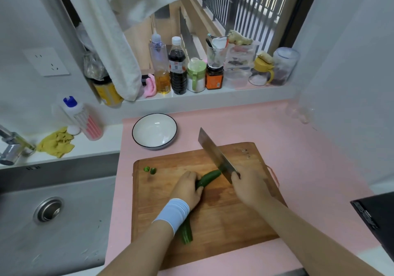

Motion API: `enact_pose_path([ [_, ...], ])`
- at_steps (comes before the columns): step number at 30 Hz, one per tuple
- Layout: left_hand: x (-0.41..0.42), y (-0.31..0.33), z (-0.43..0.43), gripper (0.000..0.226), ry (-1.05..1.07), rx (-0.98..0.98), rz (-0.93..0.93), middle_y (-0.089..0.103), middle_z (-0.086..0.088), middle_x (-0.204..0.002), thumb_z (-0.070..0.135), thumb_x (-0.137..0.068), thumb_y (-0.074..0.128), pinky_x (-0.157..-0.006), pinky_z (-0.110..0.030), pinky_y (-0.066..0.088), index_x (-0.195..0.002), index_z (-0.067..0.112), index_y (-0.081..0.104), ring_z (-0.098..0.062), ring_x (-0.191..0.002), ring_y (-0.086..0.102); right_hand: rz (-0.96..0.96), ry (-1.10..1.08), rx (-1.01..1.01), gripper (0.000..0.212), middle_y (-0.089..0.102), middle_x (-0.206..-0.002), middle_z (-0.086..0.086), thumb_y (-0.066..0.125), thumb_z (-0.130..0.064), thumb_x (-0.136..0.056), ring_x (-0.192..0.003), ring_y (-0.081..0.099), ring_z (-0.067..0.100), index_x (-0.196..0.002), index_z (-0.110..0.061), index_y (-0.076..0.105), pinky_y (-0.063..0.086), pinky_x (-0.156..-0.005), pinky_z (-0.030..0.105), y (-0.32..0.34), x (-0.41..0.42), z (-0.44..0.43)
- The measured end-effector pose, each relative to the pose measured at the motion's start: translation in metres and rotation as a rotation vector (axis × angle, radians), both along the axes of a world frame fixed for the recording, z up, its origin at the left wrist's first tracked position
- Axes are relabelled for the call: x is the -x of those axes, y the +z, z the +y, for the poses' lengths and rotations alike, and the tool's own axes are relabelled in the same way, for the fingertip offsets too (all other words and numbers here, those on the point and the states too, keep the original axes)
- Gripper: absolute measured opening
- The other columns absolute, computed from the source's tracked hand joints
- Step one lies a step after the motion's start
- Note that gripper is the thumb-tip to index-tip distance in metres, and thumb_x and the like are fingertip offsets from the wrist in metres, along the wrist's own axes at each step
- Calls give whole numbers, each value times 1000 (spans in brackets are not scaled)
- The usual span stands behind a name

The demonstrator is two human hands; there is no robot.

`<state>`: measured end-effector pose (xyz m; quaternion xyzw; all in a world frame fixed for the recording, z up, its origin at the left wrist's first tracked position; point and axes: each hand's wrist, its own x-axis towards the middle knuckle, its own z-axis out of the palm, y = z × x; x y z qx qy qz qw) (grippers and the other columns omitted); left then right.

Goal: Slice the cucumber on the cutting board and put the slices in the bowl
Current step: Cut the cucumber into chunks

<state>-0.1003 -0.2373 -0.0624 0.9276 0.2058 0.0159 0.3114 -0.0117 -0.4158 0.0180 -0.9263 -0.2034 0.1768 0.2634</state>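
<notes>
a person's two hands work at a wooden board (pixel 234 211) on a pink counter (pixel 309 158). the left hand (pixel 187 188), in a pale blue wristband (pixel 173 212), lies over the near end of a cucumber (pixel 207 177) with its fingers curled down around it, pinning it to the middle of the board. the cucumber's far end points up and to the right, out from under the hand.

the right hand (pixel 249 187) is closed around the handle of a cleaver (pixel 215 154) – the handle itself is hidden inside the fist. the broad blade slants away to the far left, its heel meeting the cucumber's free end; whether the edge has entered the skin cannot be told.

two small green end pieces (pixel 149 170) sit near the board's far left corner, well apart from the cucumber. a second green length (pixel 187 232) lies on the near part of the board, partly under the left wrist.

the bowl (pixel 154 130) – white with a dark rim – stands on the counter just beyond the board's far left edge, with no slices in it.

to the left are a steel sink (pixel 53 211), a tap (pixel 12 145) and a crumpled yellow cloth (pixel 56 142). bottles and jars (pixel 178 71) line the window sill at the far side.
</notes>
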Motion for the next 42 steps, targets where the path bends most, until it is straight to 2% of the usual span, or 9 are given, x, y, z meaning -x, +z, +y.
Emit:
enact_pose_path([
  [5,-10,3,-7,18,26,3,-24,49,8,-104,22,-89,65,-85,-20,40,-105,22,57,-14,-99,52,-14,56,-5,26,60,-77,-12,38,-30,-105,-72,60,8,-109,-28,63,52,-65,27,4,11,-4],
  [8,-1,-3,-14,17,55,-20,-124,47,9,-104,21,-88,66,-83,-16,37,-104,18,60,-7,-94,47,-37,83,3,27,60,-78,-14,38,-30,-105,-74,62,8,-113,-28,64,56,-70,30,3,20,-4],
  [12,7,-14,-17,16,48,-43,-218,56,1,-103,8,-86,67,-90,-22,42,-101,10,64,-15,-99,50,-72,119,7,28,63,-81,-10,37,-30,-105,-73,62,11,-118,-29,62,55,-67,30,0,32,-2],
  [17,6,-18,-17,16,103,-4,-242,56,3,-99,6,-85,68,-88,-12,33,-99,12,66,-13,-97,50,-73,104,39,29,63,-83,-10,34,-33,-105,-76,63,13,-117,-30,61,59,-73,38,-3,38,2],
  [23,7,-21,-16,17,118,25,-274,56,5,-96,3,-82,70,-87,-1,29,-96,13,65,-12,-93,49,-62,74,61,32,63,-85,-9,32,-32,-105,-79,62,13,-124,-28,57,57,-72,35,-6,41,3],
  [31,6,-27,-15,20,109,31,-310,58,4,-96,0,-79,72,-88,-6,31,-93,12,66,-13,-93,52,43,118,125,29,67,-96,-1,35,-25,-105,-85,64,16,-120,-19,59,58,-79,37,-8,22,9],
  [34,6,-27,-14,20,111,41,-322,58,4,-95,0,-78,73,-87,-8,33,-92,13,66,-13,-93,53,67,131,135,28,66,-94,0,35,-23,-105,-83,64,16,-118,-18,59,57,-76,35,-12,17,12],
  [38,6,-28,-13,21,122,62,-335,59,5,-94,-1,-77,73,-88,-3,32,-91,12,66,-12,-92,54,108,109,118,27,65,-89,0,34,-21,-104,-77,62,16,-116,-15,58,55,-70,34,-26,24,14],
  [42,6,-28,-14,20,124,57,-334,57,7,-95,0,-78,73,-89,-2,32,-91,13,66,-9,-92,52,98,68,111,30,66,-91,-1,34,-24,-105,-80,64,16,-125,-17,55,53,-67,31,-32,30,12],
])
